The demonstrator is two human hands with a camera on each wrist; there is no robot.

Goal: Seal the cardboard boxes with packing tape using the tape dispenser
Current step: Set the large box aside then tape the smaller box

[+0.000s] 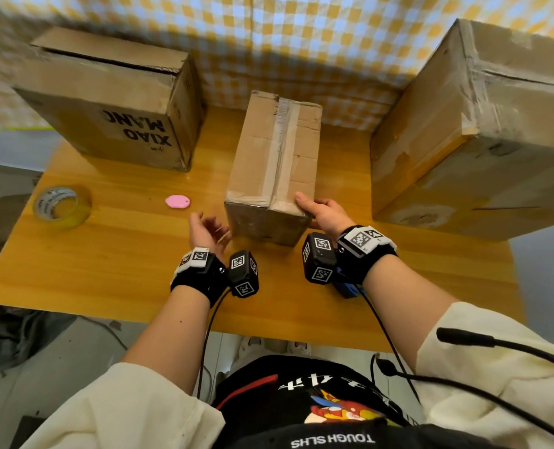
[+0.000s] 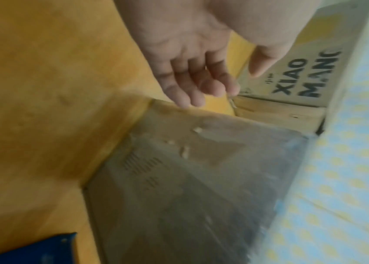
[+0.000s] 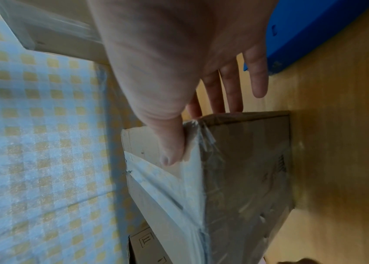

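Note:
A small cardboard box [image 1: 275,157] stands mid-table, with a strip of clear tape [image 1: 282,147] running along its top seam. My right hand [image 1: 324,212] holds its near right corner: the thumb [image 3: 172,148] presses on the taped top, and the fingers lie down the right side of the box [image 3: 246,169]. My left hand [image 1: 204,231] hovers open by the near left corner, its fingers loosely spread beside the box [image 2: 201,178]. A blue object [image 1: 347,286], perhaps the tape dispenser, lies on the table under my right wrist. A roll of tape [image 1: 62,207] sits at the far left.
A box printed XIAO MANG [image 1: 113,102] stands at the back left with its top flap ajar. A large worn box [image 1: 480,124] fills the right side. A small pink object [image 1: 177,201] lies left of the middle box. The wooden table [image 1: 107,270] backs onto a checked cloth.

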